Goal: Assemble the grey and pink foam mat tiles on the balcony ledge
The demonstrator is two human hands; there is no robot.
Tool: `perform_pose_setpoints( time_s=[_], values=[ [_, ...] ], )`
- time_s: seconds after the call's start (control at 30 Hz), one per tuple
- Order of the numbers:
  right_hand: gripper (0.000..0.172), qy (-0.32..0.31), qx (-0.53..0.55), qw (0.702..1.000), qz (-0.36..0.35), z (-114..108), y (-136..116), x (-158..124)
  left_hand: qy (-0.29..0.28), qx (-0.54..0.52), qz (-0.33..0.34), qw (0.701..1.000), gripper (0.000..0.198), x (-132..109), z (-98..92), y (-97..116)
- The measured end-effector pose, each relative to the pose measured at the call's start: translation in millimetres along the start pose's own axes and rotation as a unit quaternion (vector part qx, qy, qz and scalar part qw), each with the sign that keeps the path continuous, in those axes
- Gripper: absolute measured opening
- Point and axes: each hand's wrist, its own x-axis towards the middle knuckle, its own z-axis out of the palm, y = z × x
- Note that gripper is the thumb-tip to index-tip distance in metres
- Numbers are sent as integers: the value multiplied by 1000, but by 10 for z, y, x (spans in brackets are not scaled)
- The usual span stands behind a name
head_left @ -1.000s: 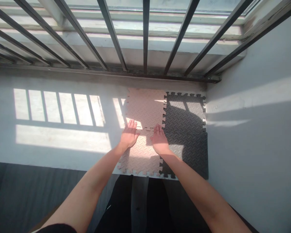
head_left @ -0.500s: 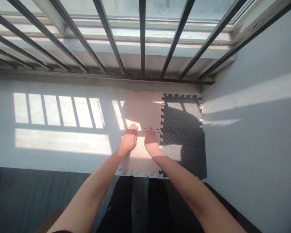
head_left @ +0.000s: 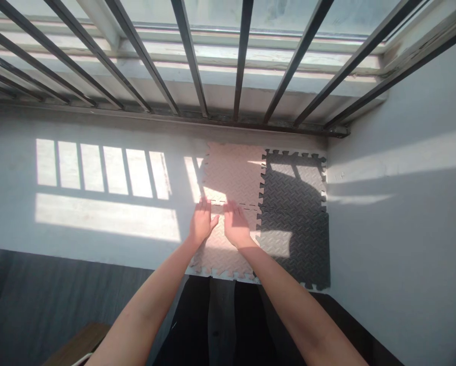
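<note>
My left hand point(head_left: 201, 221) lies flat, fingers stretched forward and thumb apart, on the left part of the near pink foam mat tile point(head_left: 224, 256). Beside it, my right hand point(head_left: 236, 223) presses on the same tile with its fingers extended. Both sets of fingertips reach the seam with the far pink foam mat tile point(head_left: 233, 170). Along that seam the interlocking teeth show as short dark slits. To the right, a far grey foam mat tile point(head_left: 292, 178) and a near grey foam mat tile point(head_left: 307, 249) adjoin the pink ones.
The tiles lie on a white ledge point(head_left: 109, 241) with sunlit patches at left. Dark metal bars point(head_left: 243, 61) stand before the window along the back. A white wall point(head_left: 395, 229) rises at right. Below is a dark grey floor point(head_left: 60, 290), with a brown wooden piece point(head_left: 79, 343).
My left hand has shifted slightly left on the near pink tile and its thumb has spread out. My right hand stays at the seam. The whole view has turned a little.
</note>
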Motion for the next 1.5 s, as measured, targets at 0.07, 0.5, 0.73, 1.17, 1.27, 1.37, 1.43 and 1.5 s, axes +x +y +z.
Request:
perform_pose_setpoints(
  time_s=[0.07, 0.5, 0.73, 1.17, 1.27, 1.37, 1.43, 1.5],
  values=[
    [65, -1, 2, 1000, -31, -5, -114, 84, -1, -6, 5, 1000, 74, 2, 16, -24],
    [64, -32, -23, 999, -32, -34, -188, 73, -24, -22, -10, 999, 70, -17, -39, 53],
    [66, -29, -53, 998, 29, 47, -368, 90, 1, -32, -18, 999, 67, -34, 22, 54],
    [67, 60, -22, 987, 149, -434, 477, 89, -12, -25, 14, 1000, 68, -5, -1, 261],
    [67, 48, -27, 986, 156, -430, 899, 90, -14, -16, -9, 1000, 69, -1, 15, 345],
    [68, 45, -46, 987, 147, -310, 1019, 81, -19, -23, -47, 998, 68, 25, 17, 472],
    [68, 56, -63, 986, 142, -282, 999, 67, -9, -30, -79, 996, 71, 50, 31, 575],
    [65, 56, -80, 986, 132, -366, 991, 95, 5, -34, -101, 994, 73, 69, 58, 662]
  ],
)
